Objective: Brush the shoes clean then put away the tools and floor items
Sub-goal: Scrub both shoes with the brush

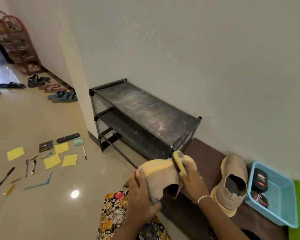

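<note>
We're gripping the beige shoe [160,179] with the left hand [142,193], fingers curling round its heel end, yellow sole turned up. Right hand [190,181] is clamping the yellow brush [178,161], which is pressing on the sole edge near the toe. The shoe is being held just above the near-left end of the brown counter [206,153]. The second shoe [232,184] is sitting on the counter just right of the hands. Right of it, the blue basket [284,217] is holding two dark containers. The black rack [145,115] is standing far, against the wall. Yellow notes [69,160], pens [5,177] and a remote [68,138] are lying scattered on the floor at left.
</note>
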Demonstrator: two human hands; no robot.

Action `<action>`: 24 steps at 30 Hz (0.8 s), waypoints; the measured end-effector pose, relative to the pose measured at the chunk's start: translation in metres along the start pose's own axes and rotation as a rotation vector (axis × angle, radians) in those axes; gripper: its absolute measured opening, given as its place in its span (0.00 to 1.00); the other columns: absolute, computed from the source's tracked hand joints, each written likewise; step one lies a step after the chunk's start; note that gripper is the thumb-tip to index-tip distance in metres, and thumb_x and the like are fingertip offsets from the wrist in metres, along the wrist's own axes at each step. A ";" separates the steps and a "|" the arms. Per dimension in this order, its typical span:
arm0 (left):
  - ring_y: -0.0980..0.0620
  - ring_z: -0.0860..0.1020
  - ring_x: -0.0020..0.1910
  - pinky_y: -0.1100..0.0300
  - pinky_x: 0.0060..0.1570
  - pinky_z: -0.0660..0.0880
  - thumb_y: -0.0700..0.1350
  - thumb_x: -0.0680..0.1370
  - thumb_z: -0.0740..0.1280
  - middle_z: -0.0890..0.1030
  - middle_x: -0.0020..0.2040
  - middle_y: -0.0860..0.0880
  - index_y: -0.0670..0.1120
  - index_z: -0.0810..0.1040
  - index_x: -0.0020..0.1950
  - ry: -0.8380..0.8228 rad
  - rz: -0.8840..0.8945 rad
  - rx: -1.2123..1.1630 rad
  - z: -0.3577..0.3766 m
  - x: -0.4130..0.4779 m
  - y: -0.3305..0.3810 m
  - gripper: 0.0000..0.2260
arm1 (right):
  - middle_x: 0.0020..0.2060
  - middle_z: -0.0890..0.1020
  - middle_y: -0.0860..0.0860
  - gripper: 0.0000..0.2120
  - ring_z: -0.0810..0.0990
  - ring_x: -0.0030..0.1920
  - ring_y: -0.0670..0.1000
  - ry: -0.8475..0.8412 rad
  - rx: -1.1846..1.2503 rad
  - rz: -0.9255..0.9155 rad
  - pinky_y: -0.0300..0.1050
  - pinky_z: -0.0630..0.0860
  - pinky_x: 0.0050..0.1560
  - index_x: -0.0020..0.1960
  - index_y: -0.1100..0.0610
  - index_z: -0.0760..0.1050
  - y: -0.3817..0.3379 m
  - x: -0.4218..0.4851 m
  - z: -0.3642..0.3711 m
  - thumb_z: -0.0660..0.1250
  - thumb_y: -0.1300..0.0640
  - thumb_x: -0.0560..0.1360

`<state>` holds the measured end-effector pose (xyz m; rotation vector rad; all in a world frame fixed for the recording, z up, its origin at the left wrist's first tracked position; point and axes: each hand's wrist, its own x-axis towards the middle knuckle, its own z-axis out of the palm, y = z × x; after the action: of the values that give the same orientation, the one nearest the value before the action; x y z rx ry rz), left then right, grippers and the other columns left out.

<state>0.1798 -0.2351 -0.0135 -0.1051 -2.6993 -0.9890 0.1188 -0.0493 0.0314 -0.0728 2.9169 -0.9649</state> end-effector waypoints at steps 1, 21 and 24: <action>0.40 0.58 0.69 0.48 0.63 0.69 0.60 0.60 0.67 0.53 0.71 0.41 0.48 0.40 0.75 -0.005 0.003 0.007 0.001 0.000 0.000 0.53 | 0.64 0.72 0.53 0.21 0.75 0.59 0.51 0.016 0.020 0.060 0.44 0.72 0.57 0.72 0.48 0.56 -0.001 0.003 -0.001 0.55 0.53 0.80; 0.38 0.53 0.73 0.48 0.70 0.58 0.62 0.64 0.63 0.52 0.73 0.36 0.41 0.40 0.75 -0.102 -0.162 -0.080 0.013 0.004 -0.011 0.50 | 0.60 0.67 0.46 0.36 0.72 0.56 0.49 -0.208 -0.231 -0.312 0.42 0.71 0.51 0.71 0.36 0.47 -0.033 -0.071 0.034 0.35 0.25 0.66; 0.39 0.56 0.70 0.50 0.65 0.59 0.61 0.60 0.64 0.54 0.71 0.38 0.43 0.43 0.75 -0.076 -0.091 -0.019 0.016 0.002 -0.015 0.51 | 0.58 0.70 0.51 0.26 0.74 0.55 0.53 -0.120 -0.346 0.041 0.46 0.73 0.51 0.73 0.42 0.53 0.011 -0.040 0.015 0.48 0.38 0.76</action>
<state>0.1717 -0.2362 -0.0337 -0.0243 -2.7858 -1.0574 0.1595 -0.0470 0.0150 -0.0854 2.9245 -0.4245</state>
